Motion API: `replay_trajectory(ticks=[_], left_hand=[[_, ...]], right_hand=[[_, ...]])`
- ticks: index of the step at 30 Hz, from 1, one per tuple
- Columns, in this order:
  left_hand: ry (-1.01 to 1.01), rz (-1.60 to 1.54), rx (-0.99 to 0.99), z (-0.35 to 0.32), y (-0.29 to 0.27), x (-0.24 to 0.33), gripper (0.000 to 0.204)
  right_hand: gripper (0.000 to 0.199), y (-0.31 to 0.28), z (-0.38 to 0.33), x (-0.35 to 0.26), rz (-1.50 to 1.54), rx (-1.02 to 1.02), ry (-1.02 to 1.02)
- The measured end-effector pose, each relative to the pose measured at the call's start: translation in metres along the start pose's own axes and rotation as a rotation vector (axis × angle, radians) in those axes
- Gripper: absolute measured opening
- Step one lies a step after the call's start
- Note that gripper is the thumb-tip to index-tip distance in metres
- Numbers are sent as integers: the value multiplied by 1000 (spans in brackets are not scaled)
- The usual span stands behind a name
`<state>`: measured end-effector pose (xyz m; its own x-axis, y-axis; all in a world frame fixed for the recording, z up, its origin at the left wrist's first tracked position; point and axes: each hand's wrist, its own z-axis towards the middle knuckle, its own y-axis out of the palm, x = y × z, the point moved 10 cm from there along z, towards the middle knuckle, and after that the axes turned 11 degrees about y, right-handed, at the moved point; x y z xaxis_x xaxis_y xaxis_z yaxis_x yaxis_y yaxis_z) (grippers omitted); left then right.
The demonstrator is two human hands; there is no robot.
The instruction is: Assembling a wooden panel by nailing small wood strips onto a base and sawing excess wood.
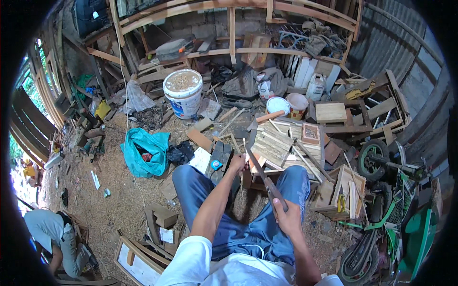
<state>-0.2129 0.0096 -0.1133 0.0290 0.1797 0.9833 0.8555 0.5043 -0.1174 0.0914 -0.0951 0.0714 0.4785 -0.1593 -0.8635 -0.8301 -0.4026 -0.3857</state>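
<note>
My right hand (289, 220) is wrapped around the dark handle of a long-bladed tool (259, 168), a machete or a saw; I cannot tell which. Its narrow blade slants up and to the left between my knees. Close to the blade, my left hand (237, 163) is closed, with a thin pale wooden strip seeming to stick up from it; the grip itself is hard to make out. Just beyond both hands lies a slatted wooden panel (272, 144) on a pile of wood pieces. A blue tape measure (216, 165) rests by my left knee on a dark block.
Ahead stand a white bucket (183, 97) and a turquoise bag (140, 155). To the right are a wooden crate (341, 193) with yellow-handled pliers (341, 203), and a green small bike (393, 214). Another person (59, 238) bends over at lower left. Sawdust and offcuts cover the floor.
</note>
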Motion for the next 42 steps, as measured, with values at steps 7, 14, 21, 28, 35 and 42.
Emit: replay_trajectory(ticks=[7, 14, 21, 28, 35, 42], left_hand=[[328, 375, -89, -12, -3, 35, 48], [422, 503, -28, -14, -5, 37, 47], [362, 576, 4, -22, -9, 45, 53], [485, 542, 113, -38, -18, 48, 42], [430, 512, 91, -33, -10, 44, 40], [458, 473, 77, -32, -9, 42, 34]], right_hand=[[44, 4, 11, -19, -121, 68, -43], [43, 15, 15, -15, -147, 25, 21], [41, 24, 22, -22, -160, 62, -33], [39, 36, 40, -16, -183, 31, 49], [41, 49, 46, 6, -60, -26, 119], [45, 50, 51, 16, -138, -55, 161]])
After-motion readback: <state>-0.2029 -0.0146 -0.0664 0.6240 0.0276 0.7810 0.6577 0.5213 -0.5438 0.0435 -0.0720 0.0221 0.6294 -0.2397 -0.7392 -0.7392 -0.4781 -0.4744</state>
